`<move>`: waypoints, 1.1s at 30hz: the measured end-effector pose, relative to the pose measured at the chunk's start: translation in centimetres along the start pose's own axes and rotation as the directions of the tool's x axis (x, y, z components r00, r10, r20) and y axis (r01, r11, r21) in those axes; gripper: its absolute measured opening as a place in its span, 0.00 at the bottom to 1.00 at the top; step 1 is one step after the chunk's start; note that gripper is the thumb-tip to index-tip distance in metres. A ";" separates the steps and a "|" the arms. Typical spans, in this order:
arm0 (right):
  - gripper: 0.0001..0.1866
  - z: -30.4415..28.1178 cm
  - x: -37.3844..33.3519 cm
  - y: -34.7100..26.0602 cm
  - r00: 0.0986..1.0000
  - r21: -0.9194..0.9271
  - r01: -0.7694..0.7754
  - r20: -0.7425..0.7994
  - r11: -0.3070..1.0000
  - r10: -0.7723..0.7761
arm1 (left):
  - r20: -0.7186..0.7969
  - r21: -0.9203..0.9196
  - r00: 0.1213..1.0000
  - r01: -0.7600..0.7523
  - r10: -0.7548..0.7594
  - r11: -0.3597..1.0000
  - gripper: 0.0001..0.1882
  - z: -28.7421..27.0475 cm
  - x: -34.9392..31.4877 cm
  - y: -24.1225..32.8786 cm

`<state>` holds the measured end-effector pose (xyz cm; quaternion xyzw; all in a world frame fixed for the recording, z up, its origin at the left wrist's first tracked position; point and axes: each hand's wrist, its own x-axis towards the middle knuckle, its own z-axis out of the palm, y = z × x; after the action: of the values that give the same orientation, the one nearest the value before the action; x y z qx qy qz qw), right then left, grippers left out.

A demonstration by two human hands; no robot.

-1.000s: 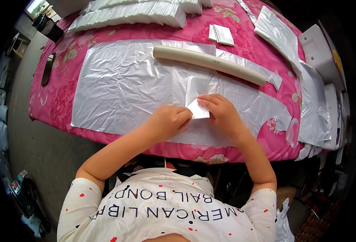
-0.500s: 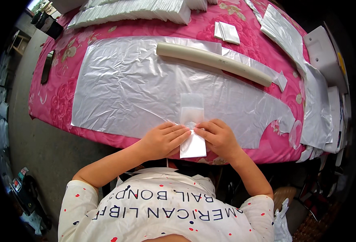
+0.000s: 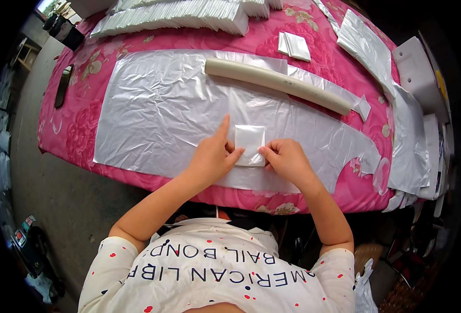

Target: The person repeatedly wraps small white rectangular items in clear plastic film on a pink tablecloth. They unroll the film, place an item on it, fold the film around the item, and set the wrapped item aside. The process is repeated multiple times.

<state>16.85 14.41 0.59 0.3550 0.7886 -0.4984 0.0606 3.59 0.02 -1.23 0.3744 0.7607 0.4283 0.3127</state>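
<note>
A small, square folded plastic bag (image 3: 250,145) lies on a wide, wrinkled sheet of translucent plastic (image 3: 157,109) in front of me. At its left edge is my left hand (image 3: 213,156), thumb against the fold, index finger stretched forward and the other fingers curled in. My right hand (image 3: 288,161) pinches the bag's right edge between thumb and bent fingers. Beyond the bag, a long pale tube (image 3: 277,83) rests slantwise across the sheet.
Long rows of folded white bags (image 3: 173,18) line the far edge of the pink flowered tablecloth (image 3: 84,125). A small folded stack (image 3: 294,46) lies beyond the tube. A phone-like dark object (image 3: 63,86) and black cup (image 3: 63,30) sit left; white boxes (image 3: 418,62) stand right.
The long strip has been folded over into a short square and now lies farther from me. Both hands have moved forward, and my left index finger has straightened.
</note>
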 end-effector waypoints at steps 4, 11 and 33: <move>0.14 -0.2 0.3 -0.4 0.998 -0.029 -0.058 0.015 0.998 0.059 | -0.031 0.267 0.970 -0.224 0.240 0.937 0.34 -0.7 -0.7 0.6; 0.14 0.1 0.3 -0.2 1.000 -0.052 -0.009 -0.027 0.999 0.007 | 0.177 0.558 0.831 -0.526 0.527 0.642 0.42 2.3 -0.3 0.2; 0.33 4.3 3.0 -1.6 0.730 -0.604 0.520 -0.052 0.604 -0.681 | 0.443 -0.498 0.896 0.270 -0.026 0.824 0.16 -3.2 -9.3 -3.7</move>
<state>12.55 11.93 -1.65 0.0985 0.9700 -0.1847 -0.1237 4.79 -10.43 -1.68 0.2900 0.5487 0.5112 0.5945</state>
